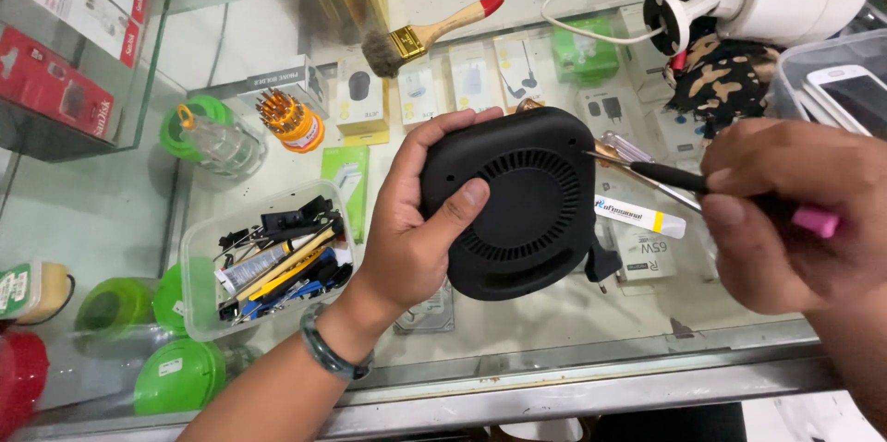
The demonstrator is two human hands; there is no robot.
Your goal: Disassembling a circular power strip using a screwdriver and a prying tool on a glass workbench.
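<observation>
A paintbrush [420,37], white camera [767,3] and tool tub [199,248] sit on the glass counter [554,322]

Matte black rounded plastic device [517,211] had a concentric ribbed vent pattern on its face. Slim tool [688,181] had a black shaft and a pink handle end. Flat paintbrush [427,34]: pale wood handle, red tip, brass-coloured ferrule, grey bristles. Cloth [725,82] was black with tan camouflage blotches. Clear plastic tub [199,262] held black, yellow and blue tools. Round screwdriver-bit stand [291,121] was orange. Lids [180,375] under the glass counter [517,331] were bright green. Small tube [639,217] was white with a yellow end.
</observation>
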